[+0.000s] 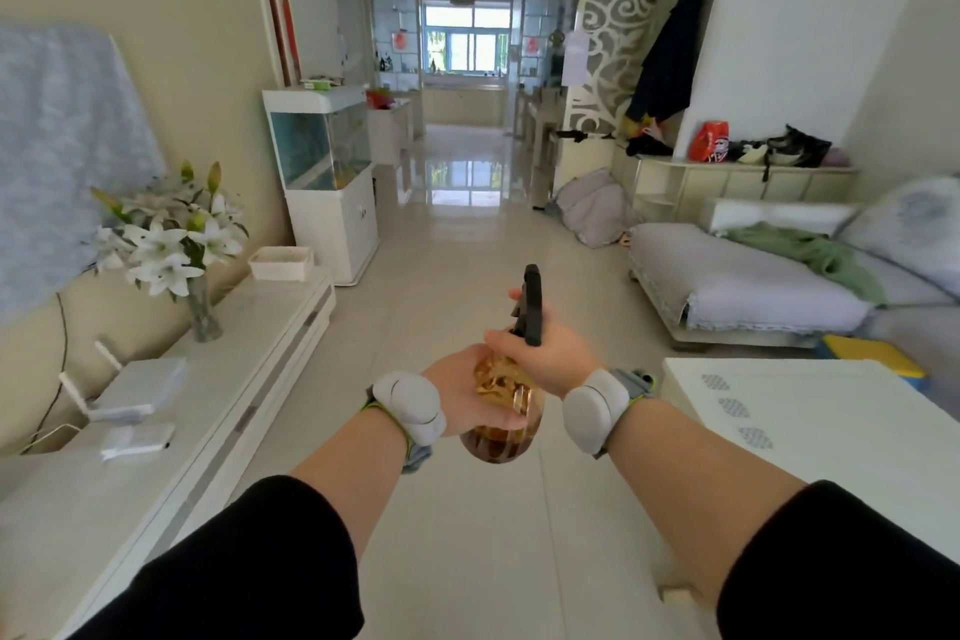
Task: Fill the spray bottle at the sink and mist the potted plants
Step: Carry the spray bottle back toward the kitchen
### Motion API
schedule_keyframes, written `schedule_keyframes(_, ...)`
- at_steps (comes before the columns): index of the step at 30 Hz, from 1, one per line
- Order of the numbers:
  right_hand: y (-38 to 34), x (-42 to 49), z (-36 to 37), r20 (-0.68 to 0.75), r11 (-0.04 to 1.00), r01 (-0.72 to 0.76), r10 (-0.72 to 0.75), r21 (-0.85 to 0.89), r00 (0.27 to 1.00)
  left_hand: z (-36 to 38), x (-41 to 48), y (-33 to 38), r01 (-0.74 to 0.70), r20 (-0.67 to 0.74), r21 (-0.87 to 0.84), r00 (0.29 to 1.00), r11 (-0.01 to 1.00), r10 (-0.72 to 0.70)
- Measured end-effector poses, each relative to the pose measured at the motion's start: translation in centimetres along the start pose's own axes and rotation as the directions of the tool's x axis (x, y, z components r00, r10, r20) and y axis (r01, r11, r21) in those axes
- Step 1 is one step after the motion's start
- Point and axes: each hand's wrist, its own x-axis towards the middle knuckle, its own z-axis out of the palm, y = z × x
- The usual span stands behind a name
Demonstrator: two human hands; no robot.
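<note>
A round amber see-through spray bottle (500, 444) with a black trigger head (533, 307) is held in mid-air above the pale glossy tiled floor (467, 244), in front of the body and between both hands. Its amber body is cupped from the left by the left hand (460, 392), whose fingers (496, 425) are curled round it. The neck under the trigger head is grasped by the right hand (553, 359), and one fingertip is seen at the front of the trigger. Whether the bottle holds water cannot be told. A grey-white padded band is worn on each wrist, and black sleeves are seen on both arms. Along the left wall a long white low bench (260, 327) is seen, on which a clear glass vase (203, 314) of white lilies (166, 237), a white router (137, 387) and a shallow white tray (280, 263) are set. Beyond it a glass fish tank (322, 140) is mounted on a white cabinet. On the right a grey sofa (748, 291) is partly draped with a green cloth (810, 252).
</note>
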Motion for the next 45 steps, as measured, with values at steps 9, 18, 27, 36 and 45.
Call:
schedule_keyframes(9,8.7,22.2,-5.6,-0.033,0.998,-0.015,0.012,-0.067,0.999,-2.1,24.7,-5.2,-0.034,0.048,0.082,0.998,0.996,0.030)
schedule_keyframes(18,11.8,45.9,-7.0,-0.025,0.997,0.029,-0.031,-0.072,0.999,-9.8,45.8,-11.4,0.092,-0.014,0.135,0.996,0.987,-0.090)
schedule_keyframes(27,18.1,72.3,-4.8,-0.064,0.990,0.004,-0.013,-0.139,0.998,-18.8,68.3,-23.5,0.042,0.052,0.098,0.998,0.994,-0.048)
schedule_keyframes(36,24.5,93.9,-9.4,-0.183,0.989,-0.077,0.054,-0.122,0.982,-23.9,91.6,-28.9,0.009,0.181,0.105,0.983,0.994,-0.028)
schedule_keyframes(45,33.9,118.4,-18.2,-0.209,0.993,-0.052,0.029,-0.102,0.977,-25.9,118.6,-31.2,-0.005,0.177,0.023,0.984,1.000,0.001)
